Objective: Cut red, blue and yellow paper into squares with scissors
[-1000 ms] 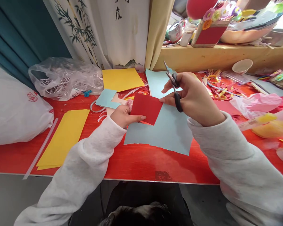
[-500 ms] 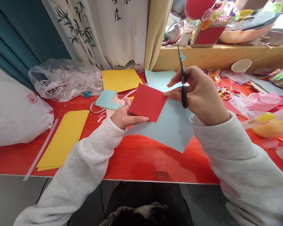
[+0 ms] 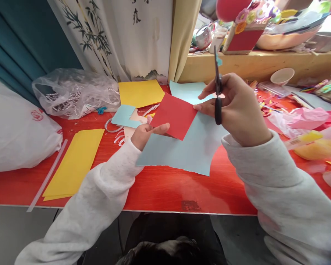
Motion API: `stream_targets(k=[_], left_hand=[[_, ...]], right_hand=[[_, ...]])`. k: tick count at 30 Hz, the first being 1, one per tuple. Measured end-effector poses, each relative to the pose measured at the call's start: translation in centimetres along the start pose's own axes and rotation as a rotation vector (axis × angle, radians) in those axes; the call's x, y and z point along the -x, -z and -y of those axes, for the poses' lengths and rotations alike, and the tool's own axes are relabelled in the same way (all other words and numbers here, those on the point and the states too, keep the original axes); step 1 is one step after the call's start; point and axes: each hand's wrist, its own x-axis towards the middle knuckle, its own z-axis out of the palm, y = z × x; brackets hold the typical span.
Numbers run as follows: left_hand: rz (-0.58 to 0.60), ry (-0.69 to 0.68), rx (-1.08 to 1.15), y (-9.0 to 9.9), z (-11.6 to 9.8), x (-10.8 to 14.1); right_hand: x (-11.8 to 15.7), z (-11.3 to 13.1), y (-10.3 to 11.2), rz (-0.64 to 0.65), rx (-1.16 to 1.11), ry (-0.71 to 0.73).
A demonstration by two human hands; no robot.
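Red paper [image 3: 179, 115] shifted, scissors [image 3: 218, 110] in right hand [image 3: 241, 110]

Red square [image 3: 176, 114] now nearer the table's [image 3: 165, 191] back edge.
The right hand [image 3: 237, 110] is higher, its scissors [image 3: 217, 84] swung upright from a leftward lean; the blue sheet's [image 3: 187, 154] front corners sit farther left.

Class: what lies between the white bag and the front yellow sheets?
In the head view, a narrow pale strip lies between the white bag and yellow sheets.
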Motion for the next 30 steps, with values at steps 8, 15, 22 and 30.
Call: stream_targets(k=[8,15,22,30], left_hand=[[-0.021,0.087,0.096,-1.2,-0.4,1.1],[-0.038,0.056,0.107,-1.4,0.5,0.8],[0.029,-0.005,-0.106,-1.2,1.0,0.5],[-0.061,0.082,0.095,-1.4,1.6,0.1]], right_hand=[[0.5,-0.3,-0.3,0.044,0.021,0.035],[0.8,0.3,-0.3,0.03,0.043,0.018],[0.8,0.3,-0.4,0.024,0.049,0.056],[0.8,0.1,-0.4,0.026,0.041,0.064]])
